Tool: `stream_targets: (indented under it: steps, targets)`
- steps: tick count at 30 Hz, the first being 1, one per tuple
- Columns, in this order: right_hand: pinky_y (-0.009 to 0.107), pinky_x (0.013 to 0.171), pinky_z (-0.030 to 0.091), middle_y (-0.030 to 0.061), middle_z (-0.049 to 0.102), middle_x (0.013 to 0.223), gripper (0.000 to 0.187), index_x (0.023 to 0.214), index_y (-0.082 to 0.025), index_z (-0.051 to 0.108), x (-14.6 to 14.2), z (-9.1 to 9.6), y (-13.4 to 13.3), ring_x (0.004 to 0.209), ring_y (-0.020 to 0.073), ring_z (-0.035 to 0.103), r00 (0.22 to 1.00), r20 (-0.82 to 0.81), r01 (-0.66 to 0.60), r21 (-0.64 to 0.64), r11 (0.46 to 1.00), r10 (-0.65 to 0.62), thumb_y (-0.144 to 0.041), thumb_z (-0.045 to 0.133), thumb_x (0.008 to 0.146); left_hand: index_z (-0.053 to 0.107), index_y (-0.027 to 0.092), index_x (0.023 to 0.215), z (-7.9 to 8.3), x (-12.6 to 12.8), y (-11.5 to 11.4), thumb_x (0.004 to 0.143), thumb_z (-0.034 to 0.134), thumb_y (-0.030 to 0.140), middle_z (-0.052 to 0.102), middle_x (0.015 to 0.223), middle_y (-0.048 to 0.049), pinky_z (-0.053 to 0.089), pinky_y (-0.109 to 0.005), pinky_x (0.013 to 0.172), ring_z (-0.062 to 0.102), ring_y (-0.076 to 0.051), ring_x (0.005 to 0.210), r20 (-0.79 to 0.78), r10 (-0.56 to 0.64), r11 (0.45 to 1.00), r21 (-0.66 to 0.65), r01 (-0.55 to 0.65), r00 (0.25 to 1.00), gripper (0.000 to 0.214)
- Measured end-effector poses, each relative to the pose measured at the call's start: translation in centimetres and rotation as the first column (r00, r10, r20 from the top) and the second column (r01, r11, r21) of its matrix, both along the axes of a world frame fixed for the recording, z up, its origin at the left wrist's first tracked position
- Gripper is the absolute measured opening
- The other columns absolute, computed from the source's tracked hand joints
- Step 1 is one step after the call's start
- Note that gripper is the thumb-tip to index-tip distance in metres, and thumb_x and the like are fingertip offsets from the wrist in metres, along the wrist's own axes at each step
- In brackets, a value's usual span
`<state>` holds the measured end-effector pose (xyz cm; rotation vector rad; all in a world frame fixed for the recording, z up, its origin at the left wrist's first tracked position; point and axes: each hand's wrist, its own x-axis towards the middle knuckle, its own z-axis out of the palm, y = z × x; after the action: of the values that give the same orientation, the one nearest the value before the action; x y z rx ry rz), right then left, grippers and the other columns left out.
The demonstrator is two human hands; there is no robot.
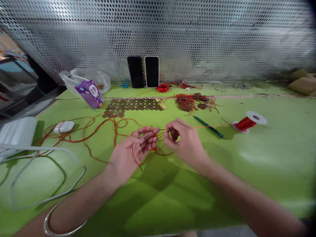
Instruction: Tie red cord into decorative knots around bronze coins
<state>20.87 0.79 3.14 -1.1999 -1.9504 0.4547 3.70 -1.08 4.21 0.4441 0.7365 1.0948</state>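
Palm up, my left hand (128, 153) has red cord (134, 154) looped around its curled fingers, and a loose end hangs over the palm. Facing it a short way to the right, my right hand (185, 140) is pinched on the cord, its fingertips close to the left fingertips. Several strands span the small gap between both hands. From the right hand a strand runs over a dark green pen (209, 127) to a white-flanged spool of red cord (247, 123). A small red tangle or knot (154, 149) shows beneath the left fingers.
Loose red cord (96, 130) trails left around a white case (64, 126) and a grey-white cable (74, 187). Behind lie rows of coins (133, 104), coins tied with red cord (186, 102), two phones (152, 72) and a purple box (90, 93). Perforated metal (197, 39) backs the table.
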Motion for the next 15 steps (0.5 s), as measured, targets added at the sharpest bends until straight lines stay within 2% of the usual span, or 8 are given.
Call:
stream_targets:
  steps: [3,6,10,15]
  targets:
    - [0.021,0.053,0.037,-0.0007,0.056,0.075,0.005,0.082,-0.017,0.057,0.1,0.1,-0.2,0.055,0.0075,0.049,1.0,0.013,-0.014,0.012,1.0,0.014,-0.017,0.053,0.081,0.062,0.009,0.094,0.1,-0.1,0.0,0.068,0.047,0.002,0.069,0.101,-0.0127,0.053,-0.028,0.083,0.066,-0.019,0.091,0.061,-0.009,1.0,0.019,0.008,0.998,0.031]
    - [0.021,0.052,0.036,0.0013,0.06,0.082,0.011,0.091,-0.018,0.058,-0.2,0.2,-0.8,0.056,0.008,0.05,0.999,0.033,0.012,0.157,0.988,-0.018,-0.023,0.049,0.087,0.06,0.01,0.098,0.2,0.0,0.1,0.068,0.045,0.003,0.069,0.102,-0.0118,0.054,-0.03,0.081,0.065,-0.022,0.094,0.089,0.032,0.999,0.011,-0.033,0.995,0.034]
    - [0.024,0.055,0.037,0.0,0.063,0.075,0.013,0.079,-0.019,0.06,-1.0,-0.2,-1.7,0.058,0.0097,0.052,0.978,0.21,-0.096,0.348,0.933,0.023,-0.02,0.049,0.086,0.06,0.013,0.098,0.2,0.0,0.1,0.069,0.042,0.003,0.069,0.1,-0.009,0.055,-0.029,0.074,0.065,-0.021,0.093,0.093,0.105,0.994,-0.042,-0.102,0.99,0.036]
    - [0.028,0.052,0.033,-0.0012,0.061,0.07,0.013,0.075,-0.018,0.062,-1.6,-1.4,-1.7,0.055,0.0116,0.05,0.921,0.387,-0.13,0.409,0.903,-0.043,-0.018,0.052,0.083,0.061,0.014,0.1,-0.3,-0.3,-0.1,0.069,0.045,0.006,0.066,0.111,-0.0076,0.053,-0.025,0.079,0.061,-0.019,0.102,0.125,0.079,0.997,-0.002,-0.079,0.989,0.036]
